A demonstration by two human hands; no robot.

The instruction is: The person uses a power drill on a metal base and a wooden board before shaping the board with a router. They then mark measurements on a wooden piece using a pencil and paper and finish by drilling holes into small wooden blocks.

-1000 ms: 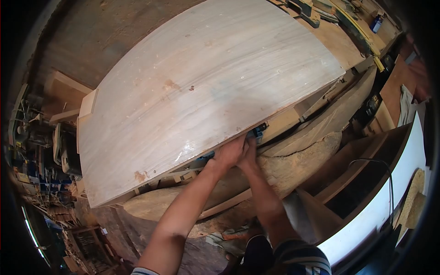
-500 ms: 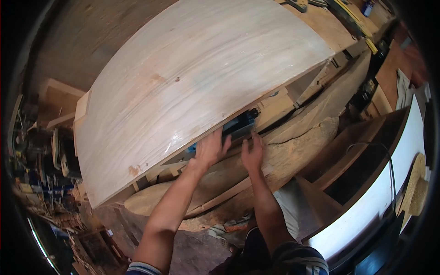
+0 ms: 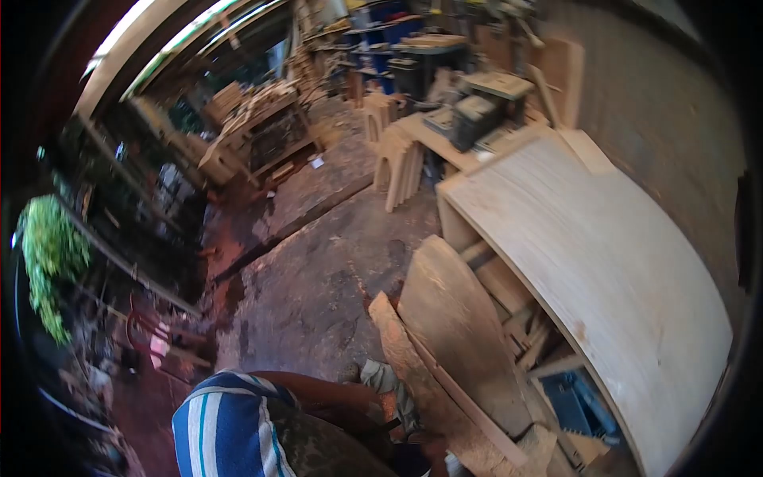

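Note:
Neither of my hands shows clearly in the head view. A bent arm (image 3: 330, 397) comes out of a blue-and-white striped sleeve (image 3: 226, 425) at the bottom, and its hand cannot be made out. To the right of the arm lean wooden slabs: a broad smooth one (image 3: 453, 306) and a rough-edged one (image 3: 409, 370). A narrow strip of wood (image 3: 469, 409) runs along them. Behind the slabs is a large pale wooden panel (image 3: 612, 246) forming the top of a bench-like box. Below its edge sits a blue toolbox-like container (image 3: 576, 405).
Curved wooden pieces (image 3: 397, 171) stand beyond the panel, near a dusty machine (image 3: 473, 119). A wood pile (image 3: 262, 119) is at the back. A red chair (image 3: 155, 338) stands left on the stained floor (image 3: 310, 270). A wall (image 3: 660, 103) closes the right side.
The view has swung left towards the workshop floor and back. Both hands, earlier spread beside the pale panel's edge and the slabs, have dropped out of clear sight.

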